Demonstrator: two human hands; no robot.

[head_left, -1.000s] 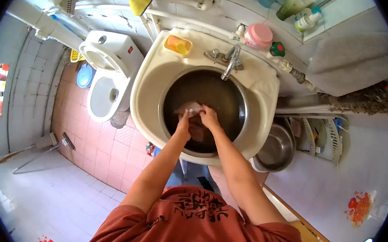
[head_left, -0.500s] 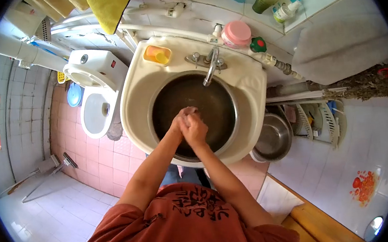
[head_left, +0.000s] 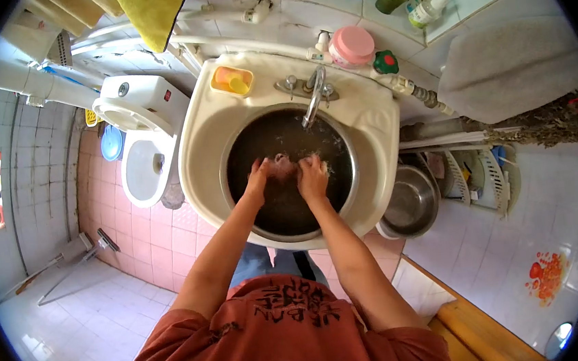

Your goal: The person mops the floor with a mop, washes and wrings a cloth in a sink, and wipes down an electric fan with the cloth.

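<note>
A round metal basin (head_left: 352, 182) of dark, murky water sits inside the cream sink (head_left: 197, 147). My left hand (head_left: 258, 177) dips into the water on the left, fingers curled against a small pinkish, wet, cloth-like piece (head_left: 281, 167). To its right, my right hand (head_left: 312, 173) has its fingers bent down at the water, close to the same piece. Ripples and splashes show around both hands. What lies under the surface is hidden, so I cannot tell the piece's full shape. The chrome faucet (head_left: 314, 99) arches over the basin's back rim.
On the sink's back left corner stands a soap dish (head_left: 231, 82) with yellow and orange things. A pink jar (head_left: 351, 46) sits behind the faucet. A metal pot (head_left: 411, 201) is at the right, a toilet (head_left: 142, 166) at the left. Bottles (head_left: 425, 9) line the shelf.
My hands were clasped together low over the basin. Now they are apart, down at the water, with the pinkish piece showing between them. The water is more stirred up.
</note>
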